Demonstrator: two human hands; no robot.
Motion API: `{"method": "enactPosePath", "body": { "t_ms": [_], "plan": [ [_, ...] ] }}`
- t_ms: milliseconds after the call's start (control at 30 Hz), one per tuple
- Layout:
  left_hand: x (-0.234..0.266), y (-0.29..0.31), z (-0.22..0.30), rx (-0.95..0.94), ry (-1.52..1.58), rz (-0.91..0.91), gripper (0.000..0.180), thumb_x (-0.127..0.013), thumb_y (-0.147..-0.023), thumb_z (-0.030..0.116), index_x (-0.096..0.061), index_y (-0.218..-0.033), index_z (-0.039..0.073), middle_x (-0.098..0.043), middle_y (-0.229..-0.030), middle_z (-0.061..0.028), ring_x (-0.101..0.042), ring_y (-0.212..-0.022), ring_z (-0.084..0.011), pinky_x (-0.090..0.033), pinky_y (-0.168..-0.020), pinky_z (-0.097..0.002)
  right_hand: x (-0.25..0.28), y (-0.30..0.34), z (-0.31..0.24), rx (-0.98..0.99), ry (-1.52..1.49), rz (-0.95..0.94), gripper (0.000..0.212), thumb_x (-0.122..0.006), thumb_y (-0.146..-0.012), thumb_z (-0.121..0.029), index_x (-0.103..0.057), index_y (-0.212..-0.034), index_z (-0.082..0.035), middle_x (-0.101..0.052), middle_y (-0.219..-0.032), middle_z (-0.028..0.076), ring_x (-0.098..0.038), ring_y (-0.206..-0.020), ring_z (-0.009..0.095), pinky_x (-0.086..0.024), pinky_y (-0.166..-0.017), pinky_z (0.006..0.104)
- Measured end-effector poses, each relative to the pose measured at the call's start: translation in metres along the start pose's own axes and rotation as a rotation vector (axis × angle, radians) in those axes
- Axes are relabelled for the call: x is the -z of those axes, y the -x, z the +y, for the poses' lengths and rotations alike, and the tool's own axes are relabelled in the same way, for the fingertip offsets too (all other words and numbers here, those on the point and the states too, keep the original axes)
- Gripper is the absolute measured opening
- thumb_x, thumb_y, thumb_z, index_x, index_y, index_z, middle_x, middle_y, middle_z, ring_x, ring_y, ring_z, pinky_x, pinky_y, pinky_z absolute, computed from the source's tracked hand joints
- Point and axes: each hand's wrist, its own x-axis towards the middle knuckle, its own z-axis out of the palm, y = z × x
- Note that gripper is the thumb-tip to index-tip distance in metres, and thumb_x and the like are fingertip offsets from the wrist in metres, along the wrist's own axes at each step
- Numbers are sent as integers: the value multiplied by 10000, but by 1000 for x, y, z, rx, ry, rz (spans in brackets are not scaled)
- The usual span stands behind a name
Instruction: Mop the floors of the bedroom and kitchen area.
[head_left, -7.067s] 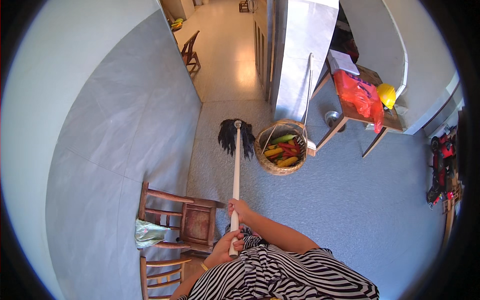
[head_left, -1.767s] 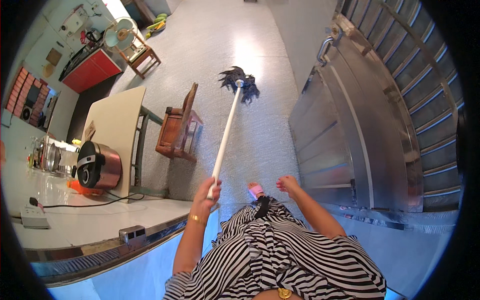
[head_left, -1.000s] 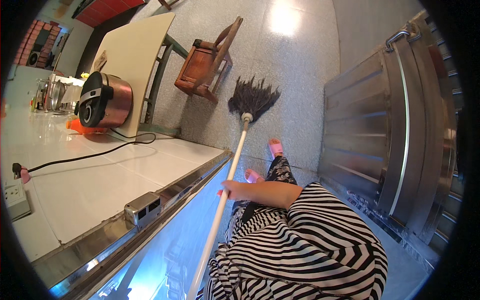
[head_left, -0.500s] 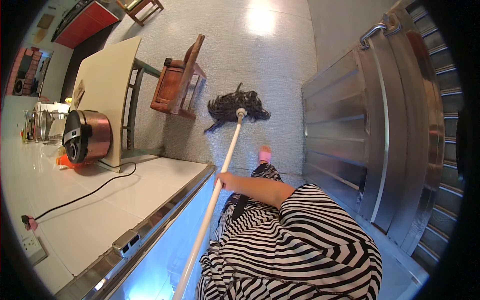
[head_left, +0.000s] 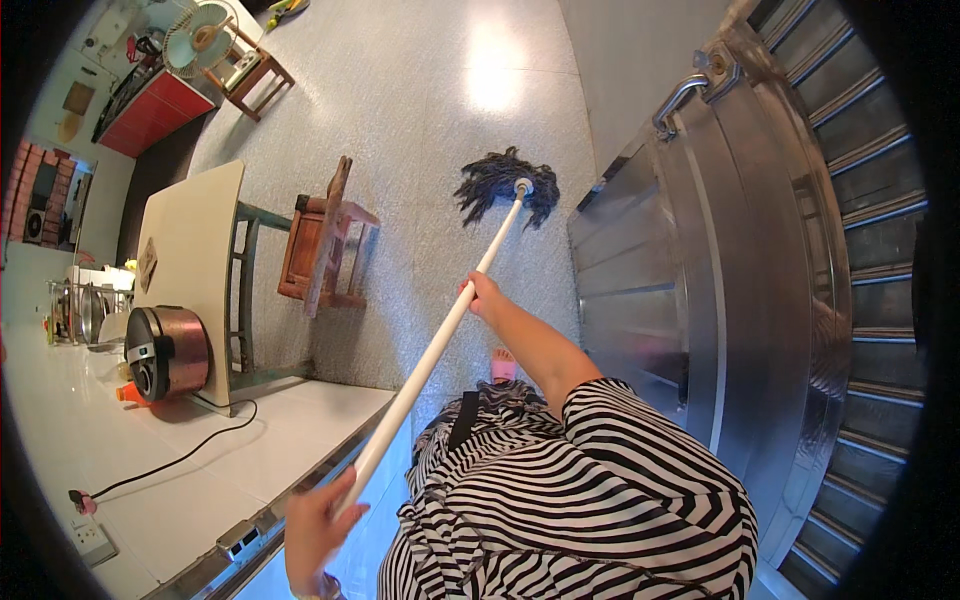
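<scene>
A string mop with a dark, shaggy head (head_left: 490, 187) rests on the grey floor ahead of me. Its long white handle (head_left: 420, 378) slants back toward my lower left. Partway along the shaft, my right hand (head_left: 483, 296) is closed around it. My left hand (head_left: 322, 522) grips the handle near its upper end, beside the white-tiled counter; its thumb lies along the near side. My pink slipper (head_left: 503, 368) shows just past the hem of my striped clothing.
A small wooden chair (head_left: 318, 245) stands left of the mop by a pale-topped table (head_left: 190, 235). A rice cooker (head_left: 170, 352) and its cord sit at the tiled counter (head_left: 215, 470). Farther off, a fan (head_left: 200, 40) rests on another chair. A metal door (head_left: 660, 260) lines the right.
The mop head has moved farther away and to the right, its strands now spread out. My right hand has gone forward with the handle. My left hand has come into view on the shaft.
</scene>
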Motion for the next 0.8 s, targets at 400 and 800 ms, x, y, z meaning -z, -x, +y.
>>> {"method": "enactPosePath", "body": {
  "t_ms": [400, 800],
  "plan": [
    [-35, -181, 42, -316, -188, 75, 370, -607, -612, 138, -521, -967, 79, -535, -703, -198, -535, -586, -289, -413, -548, -318, -55, 19, -64, 35, -341, -225, 221, -421, -774, -255, -401, -680, -56, -415, -558, 67, -440, -529, 185, -422, -501, 319],
    [32, -372, 49, -526, -298, -43, 345, -557, -651, 157, -478, -978, 81, -536, -654, -161, -525, -633, -306, -413, -549, -380, -172, -44, -156, 177, -181, -107, 267, -347, -777, -127, -292, -1004, 3, -412, -885, 187, -452, -802, 293, -390, -760, 444]
  ]
}}
